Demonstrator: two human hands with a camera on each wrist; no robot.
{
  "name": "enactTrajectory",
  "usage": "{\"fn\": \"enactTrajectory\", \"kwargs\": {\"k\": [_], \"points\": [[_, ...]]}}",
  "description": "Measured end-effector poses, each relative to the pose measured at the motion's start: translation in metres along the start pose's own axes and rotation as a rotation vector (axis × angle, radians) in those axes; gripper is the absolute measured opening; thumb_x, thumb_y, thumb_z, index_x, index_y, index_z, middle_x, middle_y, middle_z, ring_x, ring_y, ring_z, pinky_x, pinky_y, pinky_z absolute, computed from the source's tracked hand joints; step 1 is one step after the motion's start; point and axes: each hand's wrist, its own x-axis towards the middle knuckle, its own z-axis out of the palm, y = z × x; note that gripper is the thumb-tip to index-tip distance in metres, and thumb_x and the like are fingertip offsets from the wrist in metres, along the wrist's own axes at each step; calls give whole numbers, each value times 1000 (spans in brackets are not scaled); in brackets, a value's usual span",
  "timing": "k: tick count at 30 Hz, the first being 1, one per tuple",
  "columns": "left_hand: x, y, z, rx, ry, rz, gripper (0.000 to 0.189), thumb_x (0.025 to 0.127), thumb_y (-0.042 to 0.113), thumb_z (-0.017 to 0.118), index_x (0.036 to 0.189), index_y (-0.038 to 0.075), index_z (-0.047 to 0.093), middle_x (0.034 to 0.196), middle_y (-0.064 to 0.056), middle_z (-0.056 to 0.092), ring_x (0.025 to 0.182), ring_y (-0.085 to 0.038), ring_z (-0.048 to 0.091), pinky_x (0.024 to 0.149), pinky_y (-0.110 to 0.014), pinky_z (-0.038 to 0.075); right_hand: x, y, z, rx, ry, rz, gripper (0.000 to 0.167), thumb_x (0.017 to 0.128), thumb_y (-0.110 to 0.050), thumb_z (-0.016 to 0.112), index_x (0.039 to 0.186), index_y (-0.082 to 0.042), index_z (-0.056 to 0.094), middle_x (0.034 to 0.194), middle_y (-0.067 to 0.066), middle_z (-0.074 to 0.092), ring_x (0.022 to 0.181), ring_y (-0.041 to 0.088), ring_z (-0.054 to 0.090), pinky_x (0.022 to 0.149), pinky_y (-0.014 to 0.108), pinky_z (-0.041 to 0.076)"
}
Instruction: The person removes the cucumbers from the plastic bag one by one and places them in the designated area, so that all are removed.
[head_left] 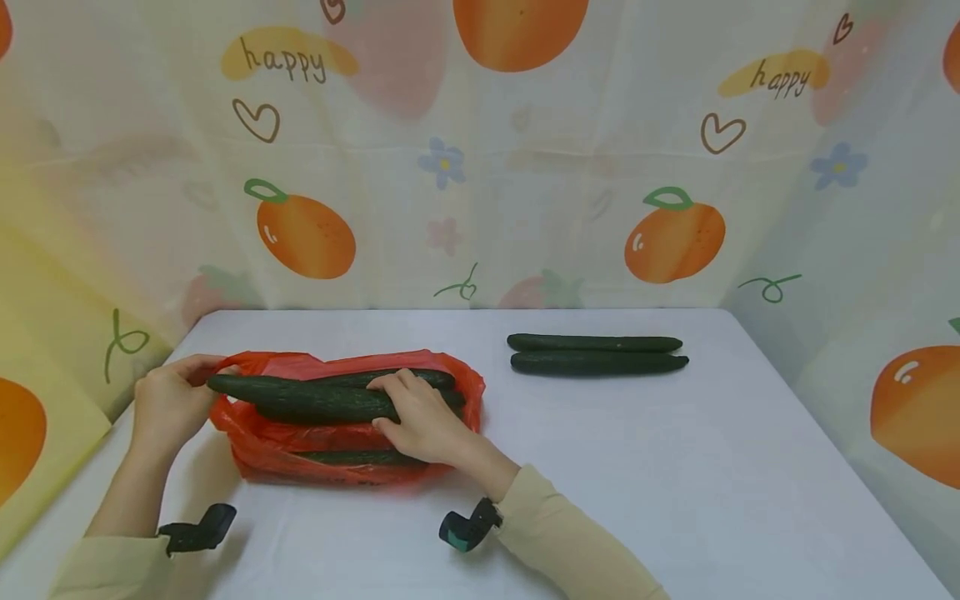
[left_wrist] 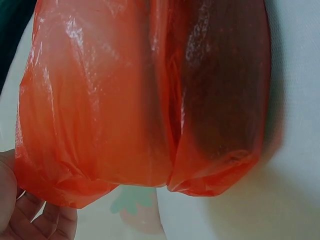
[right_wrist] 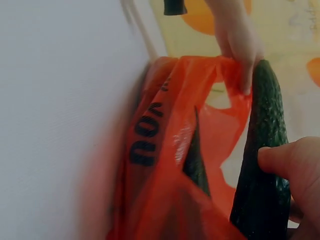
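A red plastic bag point(head_left: 255, 458) is resting on the 9 o'clock side of the table point(head_left: 675, 483), 12 o'clock being the far edge. Its mouth is gaping upward; inside, a rear cucumber point(head_left: 435, 377) is lying along the 12 o'clock side, and a front cucumber point(head_left: 352, 457) is showing between the folds on the 6 o'clock side. Dark lettering point(right_wrist: 145, 148) is marking the bag's wall in the right wrist view. An upper cucumber point(head_left: 315, 400) is lying across the mouth, its tapered tip pointing to 9 o'clock at the rim. Outside the bag, at 2 o'clock from it, two loose cucumbers point(head_left: 600, 363) are lying parallel and close together.

The left grip point(head_left: 172, 400) is pinching the bag's rim at its 10 o'clock corner, the left forearm point(head_left: 131, 496) slanting in from 7 o'clock. The right grip point(head_left: 423, 417) is grasping the upper cucumber from above, thumb on its 6 o'clock side, fingers over its 12 o'clock side, the right forearm point(head_left: 573, 529) slanting in from 4 o'clock.
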Motion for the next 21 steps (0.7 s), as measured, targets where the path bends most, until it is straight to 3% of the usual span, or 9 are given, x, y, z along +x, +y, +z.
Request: {"fn": "enactTrajectory", "kwargs": {"k": [4, 6, 11, 14, 21], "points": [[-1, 1, 1, 3, 14, 36, 31, 87, 25, 62, 102, -2, 67, 91, -25, 67, 82, -35, 56, 55, -26, 37, 2, -5, -4, -22, 20, -48, 43, 89, -24, 60, 128, -16, 47, 119, 1, 50, 110, 14, 48, 91, 34, 42], [-1, 2, 0, 2, 16, 43, 30, 87, 25, 62, 101, -1, 67, 91, -24, 67, 79, -29, 56, 54, -23, 37, 3, -7, -6, -35, 26, -73, 43, 88, -24, 61, 128, -16, 47, 119, 1, 50, 110, 14, 48, 90, 34, 42], [-3, 3, -1, -11, 18, 55, 30, 87, 26, 62, 100, 0, 68, 89, -22, 68, 69, 7, 43, 53, -18, 37, 4, -10, -12, -50, 40, -119, 44, 88, -26, 61, 129, -17, 46, 118, 0, 51, 108, 12, 48, 90, 30, 42], [-3, 3, -1, -23, 33, 81, 27, 87, 23, 62, 99, -1, 68, 87, -22, 68, 65, 19, 35, 51, -16, 37, 5, -12, -16, -41, 44, -138, 45, 89, -26, 60, 130, -17, 45, 117, -1, 50, 107, 11, 47, 92, 27, 41], [-4, 3, 0, -80, 18, 91, 29, 87, 22, 62, 102, -3, 66, 85, -23, 67, 64, 19, 39, 53, -10, 38, 7, -17, -25, -46, 87, -212, 44, 89, -26, 60, 129, -17, 45, 118, -2, 51, 107, 10, 49, 93, 25, 40]]}}
